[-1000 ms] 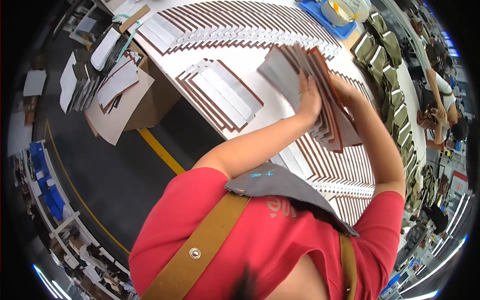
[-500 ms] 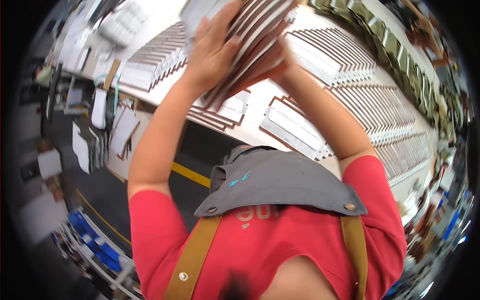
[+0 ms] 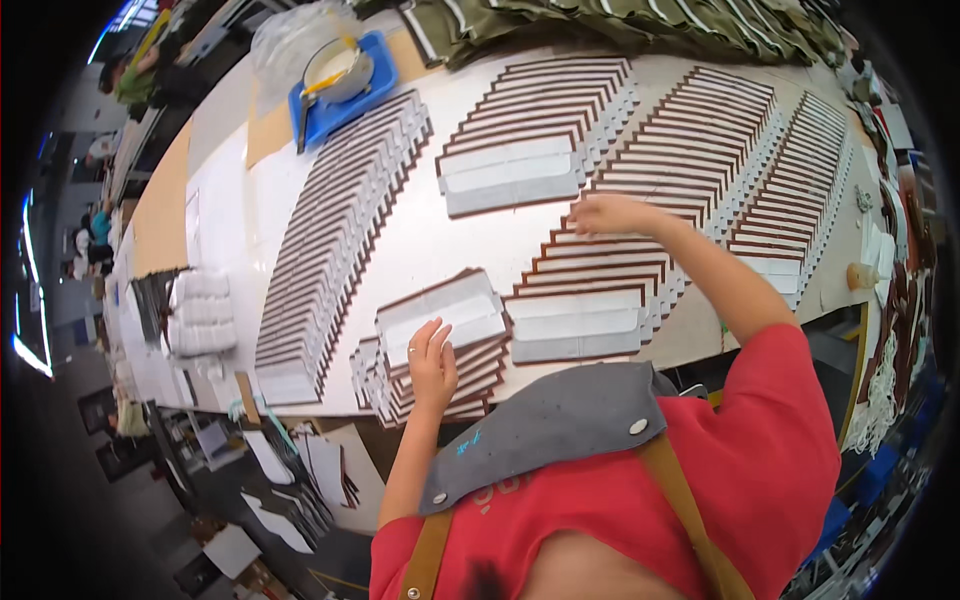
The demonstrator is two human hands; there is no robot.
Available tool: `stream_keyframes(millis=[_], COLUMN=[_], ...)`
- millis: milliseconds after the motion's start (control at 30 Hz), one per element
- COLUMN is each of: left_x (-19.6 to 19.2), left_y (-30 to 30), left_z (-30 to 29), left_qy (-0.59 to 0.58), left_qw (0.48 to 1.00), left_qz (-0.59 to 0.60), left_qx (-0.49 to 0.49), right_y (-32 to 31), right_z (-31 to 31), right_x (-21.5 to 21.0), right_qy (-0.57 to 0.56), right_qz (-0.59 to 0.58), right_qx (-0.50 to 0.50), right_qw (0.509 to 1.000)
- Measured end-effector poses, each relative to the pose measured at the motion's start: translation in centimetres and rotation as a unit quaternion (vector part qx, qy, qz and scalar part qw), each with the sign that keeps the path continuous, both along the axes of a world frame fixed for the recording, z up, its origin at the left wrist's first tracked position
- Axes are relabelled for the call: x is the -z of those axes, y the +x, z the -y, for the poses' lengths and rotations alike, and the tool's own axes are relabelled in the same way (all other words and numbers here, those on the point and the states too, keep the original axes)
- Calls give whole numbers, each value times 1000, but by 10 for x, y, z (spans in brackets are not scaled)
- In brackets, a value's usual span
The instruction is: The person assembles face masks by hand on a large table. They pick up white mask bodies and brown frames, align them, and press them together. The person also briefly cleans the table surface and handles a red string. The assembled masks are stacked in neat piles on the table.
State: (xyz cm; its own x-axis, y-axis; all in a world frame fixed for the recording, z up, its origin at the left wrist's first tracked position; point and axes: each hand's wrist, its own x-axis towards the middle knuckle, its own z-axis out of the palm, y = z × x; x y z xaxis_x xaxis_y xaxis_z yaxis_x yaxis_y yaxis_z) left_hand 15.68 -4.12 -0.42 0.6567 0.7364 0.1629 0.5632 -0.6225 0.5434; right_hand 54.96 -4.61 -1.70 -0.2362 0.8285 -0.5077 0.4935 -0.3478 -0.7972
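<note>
My left hand (image 3: 433,368) rests, fingers stretched out, on the near edge of a fanned stack of flat grey-white panels with brown edges (image 3: 440,300). My right hand (image 3: 612,215) is over the far left end of a long overlapping row of similar panels (image 3: 640,260), its fingers loosely bent and nothing visible in them. Whether its fingertips touch the row is unclear. Beyond the hands lies a shorter overlapping row of panels (image 3: 512,175).
More overlapping panel rows lie left (image 3: 340,230) and right (image 3: 800,190). A blue tray (image 3: 378,62) with a bowl (image 3: 338,72) stands at the far left. Folded olive-green pieces (image 3: 600,28) line the back. A white bundle (image 3: 202,312) sits left. The table's near edge runs beside my apron.
The panel stack held up between both hands is now down on the table. My hands have parted, the right one over the right-hand row. The view has turned.
</note>
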Motion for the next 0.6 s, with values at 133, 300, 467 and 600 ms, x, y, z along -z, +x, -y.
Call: stream_keyframes(millis=[133,300,467,600], left_x=[-12,14,33,52], left_y=[92,191,263,293], left_z=[-62,-105,-112,-109], left_qy=[-47,-225,-459,-449], left_qw=[995,951,848,861], left_qz=[84,212,234,192], left_qx=[11,-23,-126,-142], right_y=[92,146,151,155], right_z=[-114,-215,-240,-255], right_x=[22,53,71,39], right_qy=[128,193,165,50], right_qz=[117,323,415,431], right_qx=[211,204,158,33], right_qw=[962,904,880,900])
